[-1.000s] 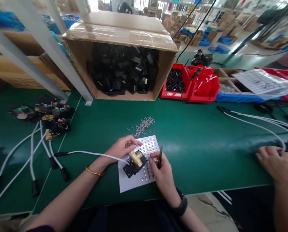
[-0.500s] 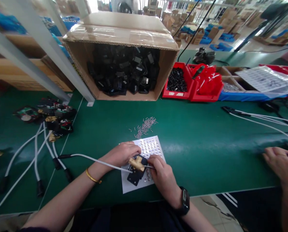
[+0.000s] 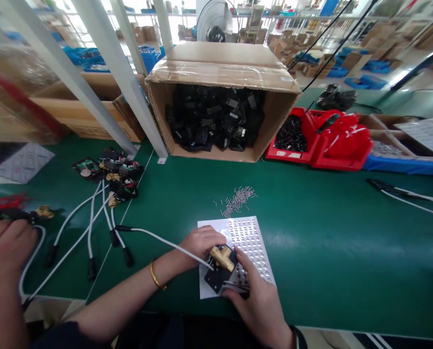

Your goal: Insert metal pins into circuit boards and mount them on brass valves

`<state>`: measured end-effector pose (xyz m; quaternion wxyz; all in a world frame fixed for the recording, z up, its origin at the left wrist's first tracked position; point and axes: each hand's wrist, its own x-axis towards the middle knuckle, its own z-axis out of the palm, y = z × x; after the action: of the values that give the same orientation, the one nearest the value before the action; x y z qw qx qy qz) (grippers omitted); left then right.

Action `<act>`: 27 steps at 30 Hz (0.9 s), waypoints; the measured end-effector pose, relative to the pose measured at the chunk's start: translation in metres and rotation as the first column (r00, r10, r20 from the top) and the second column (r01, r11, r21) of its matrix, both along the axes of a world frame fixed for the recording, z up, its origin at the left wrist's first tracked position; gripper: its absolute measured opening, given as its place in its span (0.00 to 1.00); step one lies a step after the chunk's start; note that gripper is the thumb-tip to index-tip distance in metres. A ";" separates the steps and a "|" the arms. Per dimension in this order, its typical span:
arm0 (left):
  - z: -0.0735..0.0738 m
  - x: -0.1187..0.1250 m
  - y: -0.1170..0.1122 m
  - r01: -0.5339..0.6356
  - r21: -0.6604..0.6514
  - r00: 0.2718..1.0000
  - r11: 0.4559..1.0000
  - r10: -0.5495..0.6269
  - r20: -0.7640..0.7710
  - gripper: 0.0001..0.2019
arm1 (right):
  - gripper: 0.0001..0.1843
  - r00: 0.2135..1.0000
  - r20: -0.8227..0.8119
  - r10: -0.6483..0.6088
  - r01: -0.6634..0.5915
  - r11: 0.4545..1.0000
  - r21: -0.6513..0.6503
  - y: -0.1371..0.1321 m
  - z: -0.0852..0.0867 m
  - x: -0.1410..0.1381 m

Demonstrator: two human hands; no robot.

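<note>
My left hand point(image 3: 202, 241) grips the upper left side of a black boxy unit point(image 3: 216, 282) with a brass tee fitting point(image 3: 223, 258) on its upper face. A white cable point(image 3: 167, 240) runs from the unit to the left, ending in a black plug. My right hand point(image 3: 258, 295) curls around the unit's right side, forefinger at its upper corner and thumb near its lower edge. Thin metal tweezers point(image 3: 237, 286) stick out of that hand towards the unit. Beneath lies a white sheet point(image 3: 253, 237) bearing rows of shiny round stickers.
Loose small screws point(image 3: 238, 201) lie beyond the sheet. A carton point(image 3: 224, 68) of black housings stands behind, with red bins point(image 3: 289, 155) to its right. Wired brass assemblies point(image 3: 118, 177) lie left. Another person's hand point(image 3: 9, 242) is at the far left.
The view has swung left. My right hand has opened wider around the unit, and the tweezers sit lower against it. Another person's hand at far right has left view; one appears at far left.
</note>
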<state>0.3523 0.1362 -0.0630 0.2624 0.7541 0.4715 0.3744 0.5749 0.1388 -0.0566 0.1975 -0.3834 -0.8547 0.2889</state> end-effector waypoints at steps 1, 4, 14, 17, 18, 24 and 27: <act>-0.003 0.000 -0.003 -0.014 0.024 0.999 1.000 0.013 0.044 0.10 | 0.36 1.000 -0.007 -0.009 0.009 1.000 -0.017 -0.003 -0.002 -0.001; -0.004 0.000 -0.015 -0.084 -0.033 0.992 0.996 0.087 0.094 0.13 | 0.31 0.996 -0.073 -0.052 0.044 0.993 -0.106 -0.006 -0.007 -0.001; 0.011 -0.018 0.029 -0.552 -0.049 0.823 0.833 0.534 -0.192 0.09 | 0.08 0.928 0.146 -0.342 0.354 0.933 -0.061 0.115 0.031 -0.015; 0.007 -0.022 0.061 -0.504 -0.012 0.836 0.864 0.485 -0.256 0.07 | 0.06 0.905 0.248 -0.346 0.354 0.935 0.012 0.147 0.025 -0.041; 0.006 -0.023 0.068 -0.490 -0.015 0.843 0.872 0.469 -0.262 0.06 | 0.05 0.900 0.265 -0.345 0.351 0.936 0.027 0.152 0.021 -0.048; 0.002 -0.022 0.066 -0.483 -0.058 0.852 0.874 0.453 -0.260 0.07 | 0.03 0.909 0.310 -0.279 0.271 0.960 0.070 0.147 0.019 -0.059; 0.007 -0.016 0.034 -0.508 -0.113 0.850 0.854 0.476 -0.225 0.06 | 0.04 0.933 0.255 -0.253 0.243 0.968 0.070 0.131 0.032 -0.041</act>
<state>0.3360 0.1699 -0.0556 0.1742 0.6147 0.7018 0.3150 0.5337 0.2695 -0.0246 0.1247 -0.5191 -0.8233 0.1927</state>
